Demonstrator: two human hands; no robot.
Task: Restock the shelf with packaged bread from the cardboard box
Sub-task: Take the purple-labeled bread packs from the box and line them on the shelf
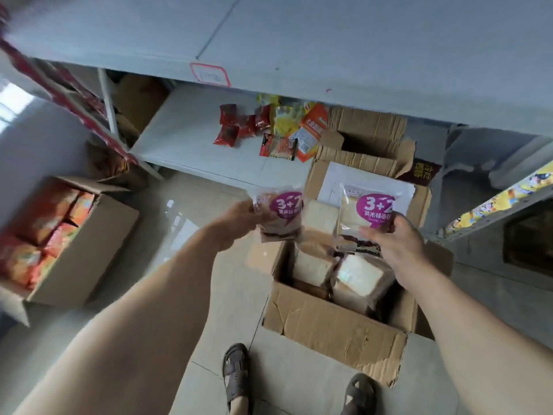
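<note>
Each hand — left hand [244, 217], right hand [398, 238] — grips one bread pack above the box [329, 324].

Two bare hands — the left hand [239, 217] and the right hand [398, 238] — each grip one bread packet with a purple label: the left packet [279, 214] and the right packet [363, 217]. More bread packets [356, 277] fill the open cardboard box [329, 327], too crowded to count. Three cardboard boxes show in all — that one, a snack box [89, 244] at left, a torn box [368, 136] farther off. Two sandalled feet [236, 372] stand near. Loose snack packets [269, 127] on the low shelf [185, 133] are blurred and cannot be counted.
</note>
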